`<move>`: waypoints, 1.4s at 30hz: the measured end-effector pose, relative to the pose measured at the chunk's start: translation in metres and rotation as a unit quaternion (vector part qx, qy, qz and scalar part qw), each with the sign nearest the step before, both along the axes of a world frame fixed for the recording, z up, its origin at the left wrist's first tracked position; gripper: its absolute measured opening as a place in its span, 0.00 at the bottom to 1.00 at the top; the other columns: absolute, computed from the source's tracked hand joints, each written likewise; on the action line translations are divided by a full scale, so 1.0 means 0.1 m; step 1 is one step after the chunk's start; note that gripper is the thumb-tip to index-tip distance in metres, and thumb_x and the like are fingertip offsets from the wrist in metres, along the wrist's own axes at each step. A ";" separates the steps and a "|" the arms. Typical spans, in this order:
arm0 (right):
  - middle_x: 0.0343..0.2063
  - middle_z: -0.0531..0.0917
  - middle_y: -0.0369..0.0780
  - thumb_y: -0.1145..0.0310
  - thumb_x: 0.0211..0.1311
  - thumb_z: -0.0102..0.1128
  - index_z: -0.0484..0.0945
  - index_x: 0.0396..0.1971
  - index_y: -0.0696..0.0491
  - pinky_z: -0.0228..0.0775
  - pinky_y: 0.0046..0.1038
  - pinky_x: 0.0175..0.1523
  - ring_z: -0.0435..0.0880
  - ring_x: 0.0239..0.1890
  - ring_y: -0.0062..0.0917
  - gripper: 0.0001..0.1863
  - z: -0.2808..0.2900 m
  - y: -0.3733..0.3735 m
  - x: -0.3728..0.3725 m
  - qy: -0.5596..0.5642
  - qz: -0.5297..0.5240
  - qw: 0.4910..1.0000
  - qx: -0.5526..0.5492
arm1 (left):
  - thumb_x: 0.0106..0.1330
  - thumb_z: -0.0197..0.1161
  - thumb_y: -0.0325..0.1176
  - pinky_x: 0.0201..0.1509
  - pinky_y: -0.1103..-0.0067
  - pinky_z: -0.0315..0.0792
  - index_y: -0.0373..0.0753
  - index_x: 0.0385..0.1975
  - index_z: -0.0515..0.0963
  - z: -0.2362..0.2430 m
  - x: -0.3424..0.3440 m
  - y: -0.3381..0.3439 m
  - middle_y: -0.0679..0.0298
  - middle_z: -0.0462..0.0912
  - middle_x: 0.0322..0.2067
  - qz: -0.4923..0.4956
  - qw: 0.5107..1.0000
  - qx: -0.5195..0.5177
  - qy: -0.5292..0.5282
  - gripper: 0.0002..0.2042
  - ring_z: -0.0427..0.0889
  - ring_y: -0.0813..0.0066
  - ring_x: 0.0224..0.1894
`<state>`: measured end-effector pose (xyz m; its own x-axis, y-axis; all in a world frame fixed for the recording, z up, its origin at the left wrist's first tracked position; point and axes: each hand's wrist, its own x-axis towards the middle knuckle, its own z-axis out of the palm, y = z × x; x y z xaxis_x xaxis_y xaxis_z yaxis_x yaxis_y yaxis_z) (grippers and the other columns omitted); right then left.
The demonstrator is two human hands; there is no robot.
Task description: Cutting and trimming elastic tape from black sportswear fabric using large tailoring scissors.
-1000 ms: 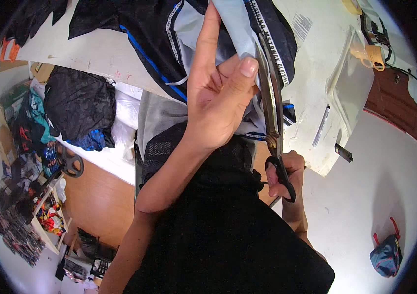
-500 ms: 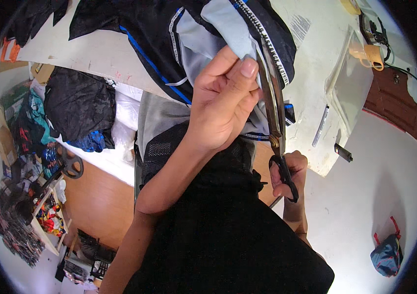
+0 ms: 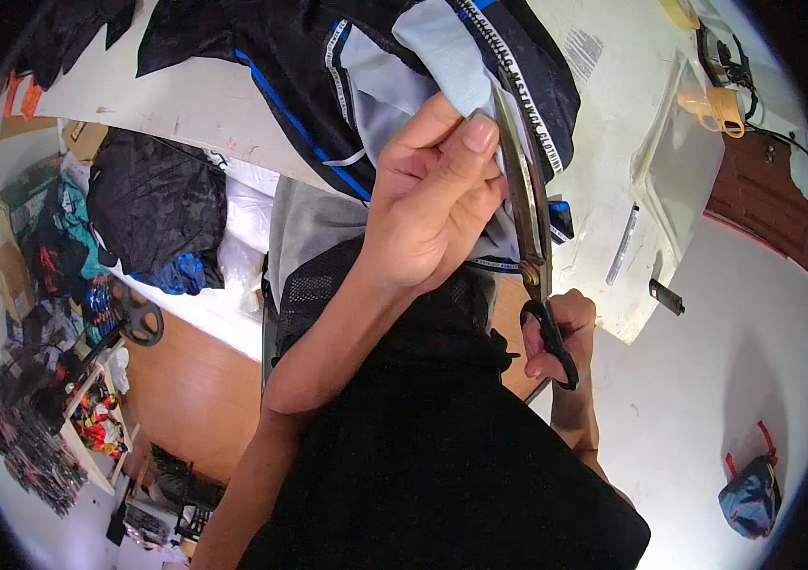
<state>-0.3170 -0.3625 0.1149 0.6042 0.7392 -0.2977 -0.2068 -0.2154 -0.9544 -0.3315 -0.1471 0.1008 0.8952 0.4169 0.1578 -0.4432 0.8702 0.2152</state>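
My left hand (image 3: 432, 199) is closed around the end of a pale grey-blue fabric piece (image 3: 447, 57), pinched between thumb and fingers. The piece is part of a black garment (image 3: 290, 57) with blue piping, grey panels and white printed tape, lying over the table edge. My right hand (image 3: 563, 337) is closed on the black handle of long metal scissors (image 3: 534, 252). Their blades point up beside my left fingers, along the edge of the pale piece and the printed tape; whether they are cutting into cloth is unclear. Grey fabric and black mesh hang below my hands.
The white table (image 3: 603, 123) holds a clear sheet (image 3: 684, 166), a marker (image 3: 624, 242), a small black object (image 3: 665, 296) and tape rolls (image 3: 722, 109). Left are piled garments (image 3: 152, 204) and a wooden crate (image 3: 81, 437). A dark bag (image 3: 746, 494) lies at lower right.
My left forefinger, stretched upward a second ago, has curled onto the pale fabric, exposing more of it. My right hand and the scissors have shifted slightly to the right, then stayed there.
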 end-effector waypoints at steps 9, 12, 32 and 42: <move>0.06 0.67 0.29 0.49 0.29 0.79 0.69 0.07 0.52 0.44 0.18 0.15 0.62 0.09 0.12 0.27 0.00 -0.01 0.04 0.023 -0.001 1.000 -0.007 | 0.71 0.41 0.27 0.60 0.67 0.65 0.38 0.55 0.64 -0.12 0.01 0.04 0.60 0.73 0.52 -0.022 0.997 0.041 -0.062 0.15 0.72 0.70 0.54; 0.06 0.67 0.29 0.49 0.28 0.79 0.69 0.07 0.52 0.44 0.18 0.15 0.62 0.09 0.12 0.27 0.02 0.02 0.05 0.028 0.002 1.000 -0.007 | 0.70 0.41 0.26 0.60 0.67 0.65 0.38 0.55 0.64 -0.11 0.00 0.03 0.59 0.73 0.52 -0.022 0.997 0.043 -0.067 0.15 0.72 0.70 0.54; 0.07 0.67 0.29 0.48 0.29 0.79 0.69 0.09 0.52 0.46 0.17 0.15 0.64 0.09 0.12 0.27 -0.01 -0.01 0.07 -0.020 0.017 0.999 -0.047 | 0.72 0.44 0.32 0.50 0.70 0.71 0.35 0.43 0.70 0.02 0.02 0.08 0.65 0.76 0.40 0.004 0.997 -0.028 0.069 0.10 0.77 0.77 0.42; 0.05 0.67 0.29 0.51 0.30 0.79 0.70 0.08 0.52 0.45 0.17 0.15 0.64 0.08 0.12 0.26 0.01 0.01 0.06 -0.025 0.009 0.999 -0.033 | 0.71 0.47 0.32 0.47 0.71 0.71 0.34 0.38 0.71 0.00 -0.01 0.05 0.64 0.76 0.38 0.012 0.993 -0.011 0.116 0.09 0.75 0.79 0.37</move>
